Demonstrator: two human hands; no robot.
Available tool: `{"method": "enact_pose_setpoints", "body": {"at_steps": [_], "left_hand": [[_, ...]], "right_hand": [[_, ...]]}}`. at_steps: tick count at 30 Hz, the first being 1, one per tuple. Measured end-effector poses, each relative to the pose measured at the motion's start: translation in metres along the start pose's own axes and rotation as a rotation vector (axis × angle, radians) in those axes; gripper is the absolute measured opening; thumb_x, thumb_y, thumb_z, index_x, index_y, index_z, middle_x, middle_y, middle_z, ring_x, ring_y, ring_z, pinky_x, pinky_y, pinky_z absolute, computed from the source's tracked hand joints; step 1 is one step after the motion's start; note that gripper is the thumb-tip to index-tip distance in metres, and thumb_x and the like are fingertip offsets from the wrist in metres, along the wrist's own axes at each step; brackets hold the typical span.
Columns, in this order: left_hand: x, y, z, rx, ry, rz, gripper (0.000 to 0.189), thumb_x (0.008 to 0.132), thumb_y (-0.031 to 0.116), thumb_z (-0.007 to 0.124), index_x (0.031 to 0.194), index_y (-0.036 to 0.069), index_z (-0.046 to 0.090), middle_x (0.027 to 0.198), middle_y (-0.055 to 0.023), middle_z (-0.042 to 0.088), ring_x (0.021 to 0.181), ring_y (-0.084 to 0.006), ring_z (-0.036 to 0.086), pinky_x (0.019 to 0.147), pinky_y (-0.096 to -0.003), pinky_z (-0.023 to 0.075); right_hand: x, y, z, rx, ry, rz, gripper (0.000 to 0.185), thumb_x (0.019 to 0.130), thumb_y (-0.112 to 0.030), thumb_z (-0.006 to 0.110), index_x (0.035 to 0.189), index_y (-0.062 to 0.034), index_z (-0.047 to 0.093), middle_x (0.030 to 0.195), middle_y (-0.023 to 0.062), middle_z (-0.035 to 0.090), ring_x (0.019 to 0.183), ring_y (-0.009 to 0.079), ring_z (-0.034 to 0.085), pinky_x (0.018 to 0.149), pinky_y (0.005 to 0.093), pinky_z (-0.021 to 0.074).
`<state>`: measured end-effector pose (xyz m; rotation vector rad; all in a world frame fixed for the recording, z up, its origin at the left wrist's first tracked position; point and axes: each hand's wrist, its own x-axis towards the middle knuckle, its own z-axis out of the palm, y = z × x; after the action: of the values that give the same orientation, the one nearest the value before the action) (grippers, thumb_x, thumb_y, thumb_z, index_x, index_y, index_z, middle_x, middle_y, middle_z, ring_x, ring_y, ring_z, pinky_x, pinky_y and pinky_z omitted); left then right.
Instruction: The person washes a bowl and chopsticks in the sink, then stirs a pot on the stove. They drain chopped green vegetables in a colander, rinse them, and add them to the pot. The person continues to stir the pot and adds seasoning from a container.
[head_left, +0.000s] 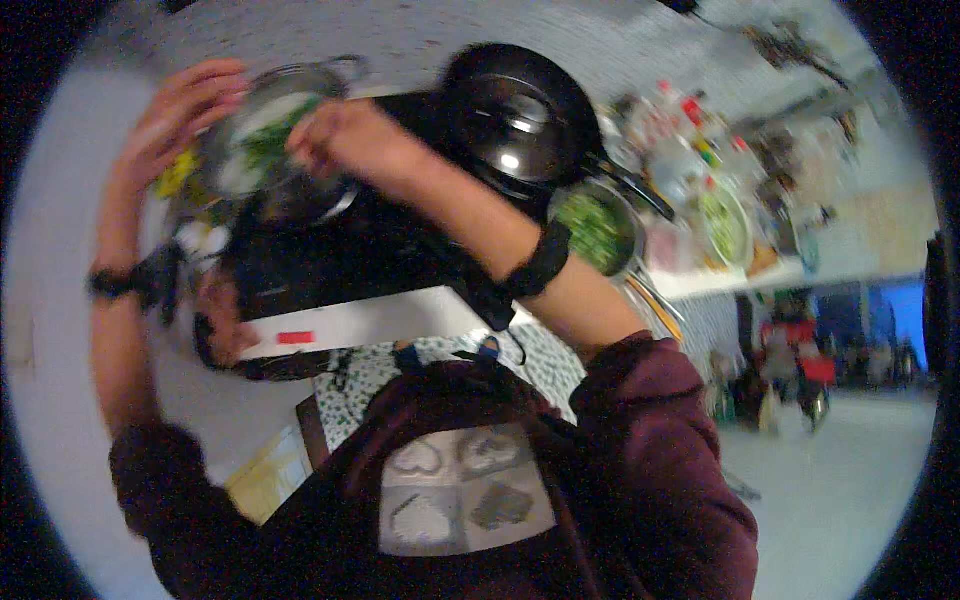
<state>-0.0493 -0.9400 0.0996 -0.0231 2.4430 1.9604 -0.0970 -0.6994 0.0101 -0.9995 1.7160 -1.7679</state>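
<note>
My left hand (184, 112) is raised at the left rim of a metal pot (296, 79), its fingers spread; blur hides whether they touch the rim. Over the pot's right side is my right hand (330, 135), with the fingers curled beside chopped leafy greens (274, 139). Those greens lie in the pot on something whitish. Whether my right fingers grip any of them cannot be made out. A glossy black burner surface (322, 255) lies beneath, and a black pan with a lid (517, 120) stands right of the pot.
Near my right forearm a metal bowl holds chopped greens (589, 229). Farther right, an oval dish (724, 225) of pale green pieces sits among bottles and bags. The pan's black handle (637, 187) points towards the counter's right part. Small yellow and white things crowd the left side.
</note>
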Motion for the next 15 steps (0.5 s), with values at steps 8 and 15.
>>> {"method": "enact_pose_setpoints", "body": {"at_steps": [8,15], "left_hand": [[-0.097,0.038,0.187,-0.015,-0.161,-0.203,0.021,0.087,0.018,0.055,0.102,0.004,0.059,0.096,-0.0048,0.061,0.076,-0.0089,0.056,0.066,-0.0216,0.0465],[0.023,-0.076,0.436,0.436,-0.524,0.283,0.033,0.085,0.003,0.043,0.117,-0.004,0.049,0.107,-0.0198,0.058,0.100,-0.0320,0.057,0.086,-0.0380,0.0450]], "right_hand": [[-0.273,0.038,-0.148,0.214,0.232,0.311,0.033,0.082,0.005,0.046,0.114,0.0016,0.052,0.098,0.0102,0.058,0.081,0.0202,0.061,0.076,0.0318,0.0517],[-0.336,0.096,-0.286,-0.920,0.434,0.254,0.045,0.074,0.008,0.044,0.118,0.0025,0.051,0.109,0.0198,0.060,0.103,0.0307,0.058,0.091,0.0346,0.0438]]}}
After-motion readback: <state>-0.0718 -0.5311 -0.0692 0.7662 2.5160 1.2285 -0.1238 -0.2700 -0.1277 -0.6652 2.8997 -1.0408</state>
